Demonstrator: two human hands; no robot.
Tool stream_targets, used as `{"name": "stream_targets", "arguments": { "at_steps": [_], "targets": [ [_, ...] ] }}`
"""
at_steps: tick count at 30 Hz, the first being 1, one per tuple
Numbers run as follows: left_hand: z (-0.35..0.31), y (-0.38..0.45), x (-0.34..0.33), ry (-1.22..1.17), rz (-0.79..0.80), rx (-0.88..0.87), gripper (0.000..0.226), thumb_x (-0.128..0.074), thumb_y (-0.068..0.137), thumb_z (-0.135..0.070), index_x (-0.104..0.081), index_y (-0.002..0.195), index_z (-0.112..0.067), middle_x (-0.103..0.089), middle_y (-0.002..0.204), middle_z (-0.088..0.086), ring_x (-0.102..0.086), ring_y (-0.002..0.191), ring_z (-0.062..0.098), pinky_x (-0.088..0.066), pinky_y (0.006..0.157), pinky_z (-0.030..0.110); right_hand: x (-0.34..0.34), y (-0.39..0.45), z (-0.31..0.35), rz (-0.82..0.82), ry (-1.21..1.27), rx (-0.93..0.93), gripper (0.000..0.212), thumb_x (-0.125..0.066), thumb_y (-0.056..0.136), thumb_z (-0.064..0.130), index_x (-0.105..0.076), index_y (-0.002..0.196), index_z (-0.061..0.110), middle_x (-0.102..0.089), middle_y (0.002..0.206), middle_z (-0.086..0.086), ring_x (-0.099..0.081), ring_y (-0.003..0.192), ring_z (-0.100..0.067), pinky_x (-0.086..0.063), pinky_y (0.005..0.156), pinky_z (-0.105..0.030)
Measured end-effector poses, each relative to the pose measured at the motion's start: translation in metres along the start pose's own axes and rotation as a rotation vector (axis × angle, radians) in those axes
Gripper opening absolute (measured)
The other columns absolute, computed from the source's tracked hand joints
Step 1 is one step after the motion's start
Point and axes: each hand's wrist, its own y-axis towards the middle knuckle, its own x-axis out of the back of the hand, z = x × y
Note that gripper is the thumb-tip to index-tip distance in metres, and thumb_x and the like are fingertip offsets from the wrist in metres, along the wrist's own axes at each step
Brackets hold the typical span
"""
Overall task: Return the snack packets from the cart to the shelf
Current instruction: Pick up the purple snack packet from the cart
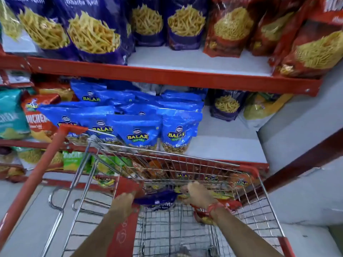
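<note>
Both hands in cart: left hand & right hand fingers gripped dark blue packet. Several packets left; shelf gap awaited.

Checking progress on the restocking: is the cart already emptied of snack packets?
No, a dark blue packet is in both hands inside the cart, with red and yellow packets beside it.
</note>
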Motion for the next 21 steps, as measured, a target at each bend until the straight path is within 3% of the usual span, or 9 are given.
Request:
{"name": "stream_targets", "arguments": {
  "at_steps": [7,11,15,19,21],
  "targets": [
    [0.005,0.011,-0.013,-0.221,-0.114,0.170,0.032,-0.064,0.085,-0.016,-0.065,0.117,-0.023,-0.076,0.101,0.000,-0.065,0.077,0.009,-0.050,0.070,0.015,-0.025,0.031,0.006,0.005,0.030,-0.112,0.028,-0.070,0.083,0.020,-0.069,0.109,0.011,-0.072,0.106,-0.009,-0.067,0.098,-0.022,-0.055,0.093,-0.036],
    [0.009,0.019,-0.017,-0.305,-0.116,0.248,0.031,-0.069,0.082,-0.014,-0.068,0.112,-0.017,-0.077,0.098,0.004,-0.067,0.079,0.014,-0.052,0.073,0.021,-0.036,0.042,0.002,-0.034,0.042,-0.168,0.026,-0.066,0.086,0.020,-0.068,0.111,0.012,-0.071,0.105,-0.007,-0.067,0.097,-0.020,-0.057,0.087,-0.031],
    [0.012,0.021,-0.022,-0.399,-0.142,0.297,0.019,-0.067,0.084,-0.019,-0.072,0.102,-0.015,-0.069,0.077,-0.002,-0.055,0.061,0.007,-0.037,0.051,0.011,-0.040,0.043,-0.002,-0.113,0.145,-0.182,0.026,-0.066,0.086,0.023,-0.070,0.110,0.013,-0.073,0.101,-0.005,-0.065,0.084,-0.013,-0.050,0.072,-0.018],
    [0.009,0.017,-0.013,-0.670,-0.314,0.265,0.003,-0.070,0.080,-0.011,-0.072,0.078,-0.013,-0.061,0.061,0.000,-0.052,0.056,0.016,-0.038,0.052,0.026,-0.025,0.038,-0.008,-0.165,0.252,-0.112,0.025,-0.066,0.087,0.020,-0.071,0.108,0.009,-0.074,0.086,-0.003,-0.062,0.063,-0.007,-0.051,0.060,-0.010],
    [0.009,0.012,-0.007,-0.870,-0.371,0.179,0.022,-0.071,0.078,-0.004,-0.064,0.065,-0.020,-0.061,0.058,-0.003,-0.051,0.053,0.015,-0.040,0.050,0.020,-0.012,0.031,-0.013,-0.182,0.328,-0.060,0.023,-0.068,0.085,0.020,-0.072,0.102,0.006,-0.066,0.067,0.008,-0.057,0.051,0.000,-0.047,0.048,-0.008]
  ]
}}
